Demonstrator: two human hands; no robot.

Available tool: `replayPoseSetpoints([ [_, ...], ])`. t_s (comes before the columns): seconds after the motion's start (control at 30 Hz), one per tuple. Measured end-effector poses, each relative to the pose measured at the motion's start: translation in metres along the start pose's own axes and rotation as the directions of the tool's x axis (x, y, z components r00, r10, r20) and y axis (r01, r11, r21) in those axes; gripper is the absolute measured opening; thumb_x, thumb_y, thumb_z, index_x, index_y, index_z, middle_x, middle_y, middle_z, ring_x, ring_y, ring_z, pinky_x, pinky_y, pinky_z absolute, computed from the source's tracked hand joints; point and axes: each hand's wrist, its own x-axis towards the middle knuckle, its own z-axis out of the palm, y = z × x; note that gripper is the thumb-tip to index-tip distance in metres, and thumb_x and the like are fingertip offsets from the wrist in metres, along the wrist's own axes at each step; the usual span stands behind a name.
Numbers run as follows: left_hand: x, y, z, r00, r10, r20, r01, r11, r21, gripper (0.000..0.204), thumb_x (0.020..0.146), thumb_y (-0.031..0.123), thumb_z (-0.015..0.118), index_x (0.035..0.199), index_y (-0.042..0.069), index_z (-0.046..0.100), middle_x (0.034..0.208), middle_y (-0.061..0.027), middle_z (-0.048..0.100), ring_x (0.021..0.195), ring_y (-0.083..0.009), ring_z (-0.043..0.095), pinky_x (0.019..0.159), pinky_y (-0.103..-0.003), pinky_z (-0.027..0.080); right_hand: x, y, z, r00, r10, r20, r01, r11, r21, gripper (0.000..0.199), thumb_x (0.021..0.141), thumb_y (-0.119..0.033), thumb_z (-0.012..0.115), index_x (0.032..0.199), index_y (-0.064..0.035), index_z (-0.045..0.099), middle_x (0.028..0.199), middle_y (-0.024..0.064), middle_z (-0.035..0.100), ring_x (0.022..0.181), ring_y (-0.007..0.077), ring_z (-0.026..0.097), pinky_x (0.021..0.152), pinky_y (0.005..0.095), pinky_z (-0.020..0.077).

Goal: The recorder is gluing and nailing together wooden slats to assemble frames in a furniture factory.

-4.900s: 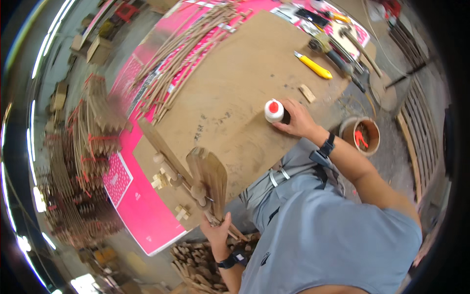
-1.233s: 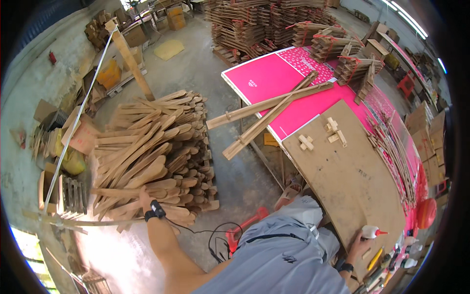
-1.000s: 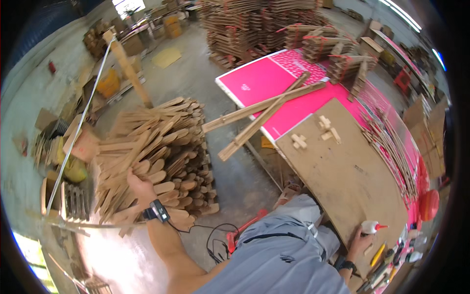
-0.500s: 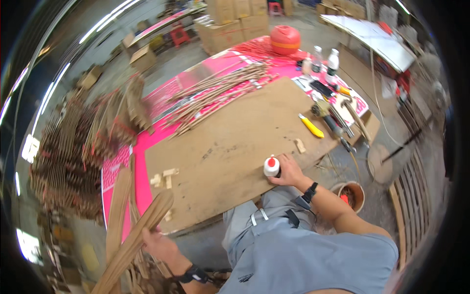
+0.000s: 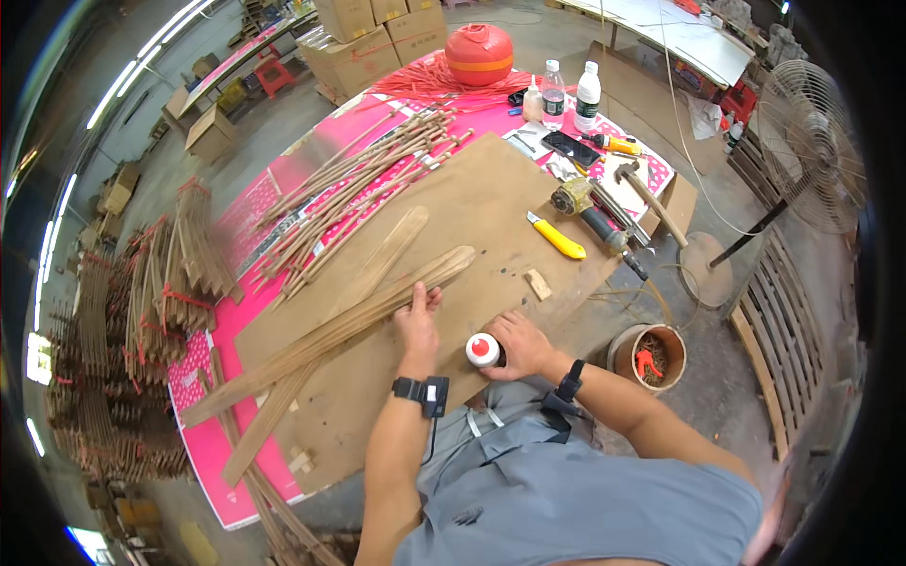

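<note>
On brown board (image 5: 491, 203), left hand (image 5: 416, 324) presses wooden slats (image 5: 359, 316); right hand (image 5: 522, 343) grips glue bottle (image 5: 484, 350).

Yellow knife (image 5: 557, 236), hammer (image 5: 647, 191), two bottles (image 5: 570, 95).

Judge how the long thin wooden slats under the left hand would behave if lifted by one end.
The long thin wooden slats look flat and very slender, so they would probably sag and flex. Lying loose under the left hand, they would likely slide apart. They seem light for their length.
</note>
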Motion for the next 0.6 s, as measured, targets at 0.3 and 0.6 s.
replayPoseSetpoints([
  [0.3,0.034,-0.02,0.005,0.843,-0.482,0.237,0.472,0.876,0.1,0.043,0.102,0.043,0.067,0.113,0.002,0.068,0.092,-0.0116,0.072,0.077,-0.0169,0.07,0.067,-0.028,0.058,0.005,-0.004,0.005,1.0,-0.018,0.0,0.018,1.0,0.013,0.055,0.066,-0.039,0.083,0.105,-0.0062,0.064,0.102,0.0123,0.065,0.097,0.0334,0.062,0.088,0.0417,0.0497],
  [0.6,0.014,0.073,-0.084,0.853,0.191,0.485,-0.491,-0.019,0.871,0.073,0.079,0.031,0.087,0.14,0.006,0.056,0.132,-0.0209,0.063,0.121,-0.0366,0.06,0.101,-0.047,0.049,-0.001,0.0,-0.001,0.999,0.033,-0.025,-0.033,0.999,0.015,0.052,0.068,-0.038,0.082,0.106,-0.0073,0.063,0.101,0.011,0.065,0.095,0.0321,0.061,0.087,0.0413,0.049],
])
